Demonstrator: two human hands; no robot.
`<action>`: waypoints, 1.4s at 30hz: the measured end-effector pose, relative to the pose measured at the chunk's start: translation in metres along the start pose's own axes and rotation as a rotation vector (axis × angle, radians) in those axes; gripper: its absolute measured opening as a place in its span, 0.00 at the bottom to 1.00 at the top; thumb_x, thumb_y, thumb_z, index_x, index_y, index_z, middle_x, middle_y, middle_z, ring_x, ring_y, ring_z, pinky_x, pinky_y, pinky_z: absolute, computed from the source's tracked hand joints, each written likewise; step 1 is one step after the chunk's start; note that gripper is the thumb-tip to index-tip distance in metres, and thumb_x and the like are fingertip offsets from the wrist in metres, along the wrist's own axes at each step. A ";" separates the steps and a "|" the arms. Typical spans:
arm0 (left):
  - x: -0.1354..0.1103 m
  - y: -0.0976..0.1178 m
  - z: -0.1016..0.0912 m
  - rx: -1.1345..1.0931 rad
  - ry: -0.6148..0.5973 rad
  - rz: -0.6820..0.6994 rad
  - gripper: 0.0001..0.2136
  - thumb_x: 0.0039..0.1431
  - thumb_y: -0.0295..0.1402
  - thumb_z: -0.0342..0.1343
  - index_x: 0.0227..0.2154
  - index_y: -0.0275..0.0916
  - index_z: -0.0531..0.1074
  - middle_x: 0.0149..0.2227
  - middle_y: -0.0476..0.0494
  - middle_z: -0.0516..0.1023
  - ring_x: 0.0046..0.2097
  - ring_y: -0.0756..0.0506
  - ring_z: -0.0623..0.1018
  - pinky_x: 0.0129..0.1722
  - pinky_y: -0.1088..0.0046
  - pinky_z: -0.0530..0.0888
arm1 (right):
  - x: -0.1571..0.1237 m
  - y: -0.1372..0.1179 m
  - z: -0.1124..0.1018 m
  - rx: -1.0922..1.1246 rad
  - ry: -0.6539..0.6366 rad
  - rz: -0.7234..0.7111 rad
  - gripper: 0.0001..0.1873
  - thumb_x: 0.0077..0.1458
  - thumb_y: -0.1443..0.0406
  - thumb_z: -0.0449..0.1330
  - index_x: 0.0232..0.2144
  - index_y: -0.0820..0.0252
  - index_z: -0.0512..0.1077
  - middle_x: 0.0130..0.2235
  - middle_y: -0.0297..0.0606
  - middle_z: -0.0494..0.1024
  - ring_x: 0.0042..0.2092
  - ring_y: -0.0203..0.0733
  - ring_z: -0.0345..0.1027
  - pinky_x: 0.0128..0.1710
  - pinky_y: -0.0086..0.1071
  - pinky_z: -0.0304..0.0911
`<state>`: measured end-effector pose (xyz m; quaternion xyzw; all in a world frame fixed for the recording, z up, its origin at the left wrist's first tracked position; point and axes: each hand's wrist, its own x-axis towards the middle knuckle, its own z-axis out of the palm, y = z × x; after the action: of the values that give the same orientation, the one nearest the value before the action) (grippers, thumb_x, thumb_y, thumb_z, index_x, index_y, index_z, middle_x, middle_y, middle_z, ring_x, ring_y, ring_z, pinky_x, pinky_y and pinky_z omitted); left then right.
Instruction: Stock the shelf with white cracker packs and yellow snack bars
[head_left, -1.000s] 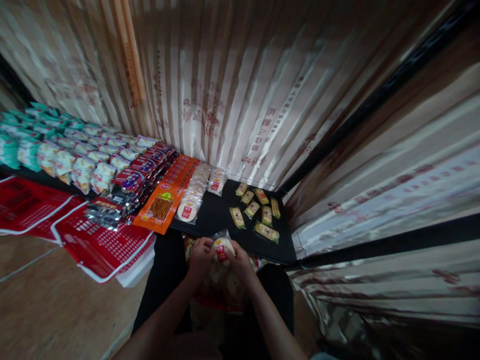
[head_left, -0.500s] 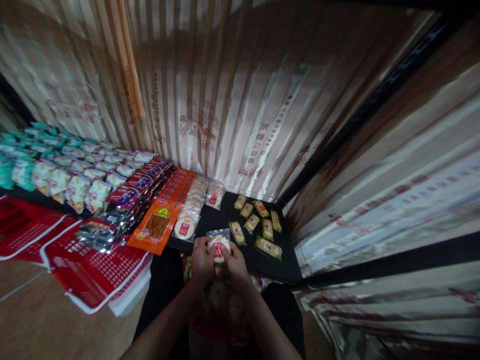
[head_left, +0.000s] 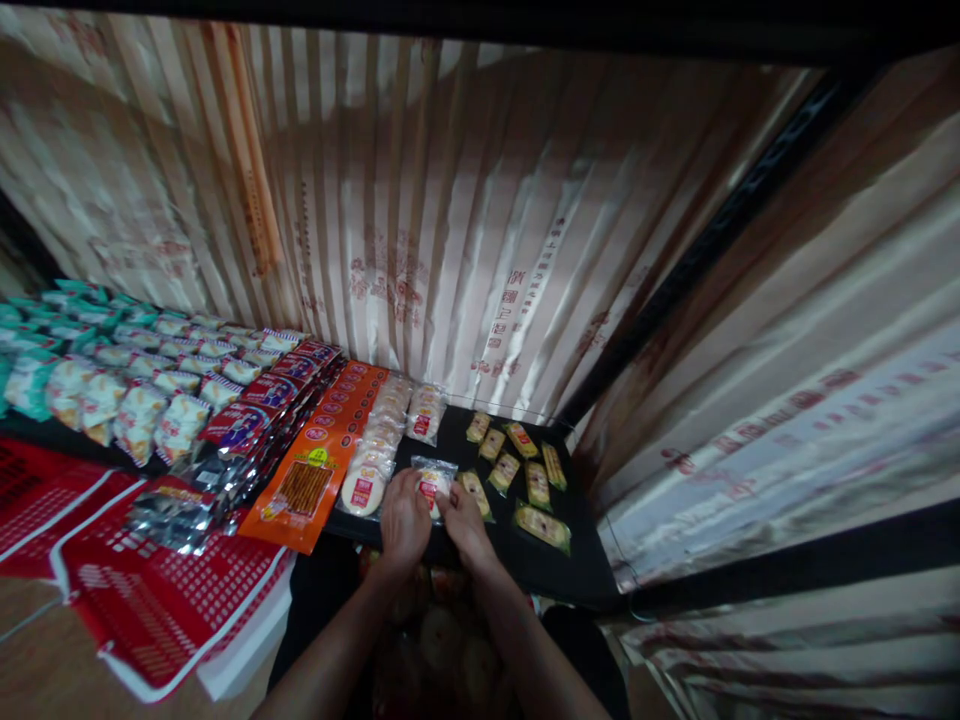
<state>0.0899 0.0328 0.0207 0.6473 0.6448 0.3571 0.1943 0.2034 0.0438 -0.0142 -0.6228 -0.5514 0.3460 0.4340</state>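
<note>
My left hand [head_left: 406, 522] and my right hand [head_left: 465, 524] grip a clear-wrapped rice cracker packet [head_left: 433, 484] from either side. It is round and white with a red label, and sits over the front part of a black shelf [head_left: 442, 548]. Whether it touches the shelf I cannot tell. Just left of my left hand lies a row of matching rice cracker packets [head_left: 363, 490], running back toward the curtain. Another short row of rice cracker packets [head_left: 426, 412] stands behind my hands. Several yellow wrapped snacks [head_left: 504, 472] lie scattered to the right of my right hand.
Left of the crackers are an orange snack bag [head_left: 298, 487], dark shiny packets [head_left: 247, 420], and white and green bags [head_left: 142, 415]. A red basket-patterned sheet [head_left: 161, 600] hangs below. Pleated curtain [head_left: 420, 230] and a slanted black post [head_left: 675, 290] bound the shelf. More packets lie dimly below my forearms.
My hands have carried the rice cracker packet forward, from the shelf's front edge to over the shelf. The view has tilted up slightly.
</note>
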 end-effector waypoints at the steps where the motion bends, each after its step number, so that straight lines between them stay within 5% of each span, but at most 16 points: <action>1: 0.002 -0.002 0.002 0.021 0.004 0.016 0.17 0.56 0.24 0.42 0.46 0.32 0.69 0.50 0.35 0.71 0.53 0.43 0.69 0.55 0.65 0.65 | 0.003 -0.001 0.001 0.019 0.003 0.012 0.11 0.48 0.60 0.53 0.30 0.59 0.72 0.25 0.34 0.76 0.29 0.38 0.68 0.29 0.30 0.64; 9: 0.013 -0.012 0.024 0.093 -0.011 0.151 0.21 0.55 0.22 0.40 0.52 0.27 0.64 0.57 0.33 0.65 0.59 0.42 0.63 0.59 0.63 0.62 | 0.033 -0.014 0.011 0.050 0.043 0.130 0.10 0.44 0.64 0.54 0.28 0.61 0.72 0.25 0.34 0.75 0.28 0.37 0.66 0.29 0.28 0.61; 24: 0.038 -0.016 0.047 0.211 -0.096 0.100 0.26 0.52 0.19 0.41 0.57 0.25 0.58 0.61 0.30 0.57 0.63 0.41 0.54 0.62 0.63 0.57 | 0.093 -0.010 0.015 -0.167 0.059 0.127 0.12 0.45 0.64 0.55 0.33 0.59 0.75 0.31 0.35 0.79 0.33 0.39 0.71 0.34 0.29 0.64; 33: 0.045 -0.028 0.061 0.267 -0.032 0.168 0.27 0.50 0.17 0.40 0.56 0.23 0.59 0.60 0.29 0.59 0.63 0.39 0.56 0.61 0.61 0.59 | 0.101 -0.031 0.013 -0.408 0.059 0.186 0.11 0.50 0.66 0.55 0.36 0.59 0.73 0.36 0.38 0.79 0.38 0.40 0.72 0.36 0.27 0.61; 42: 0.047 -0.037 0.071 0.262 0.039 0.239 0.26 0.50 0.17 0.40 0.55 0.23 0.60 0.59 0.28 0.60 0.63 0.40 0.56 0.60 0.61 0.60 | 0.104 -0.021 0.016 -0.448 0.088 0.196 0.12 0.52 0.65 0.54 0.40 0.60 0.70 0.39 0.40 0.78 0.41 0.41 0.72 0.39 0.27 0.62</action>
<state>0.1108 0.0972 -0.0430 0.7319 0.6081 0.3031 0.0517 0.1961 0.1495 0.0038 -0.7685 -0.5319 0.2281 0.2729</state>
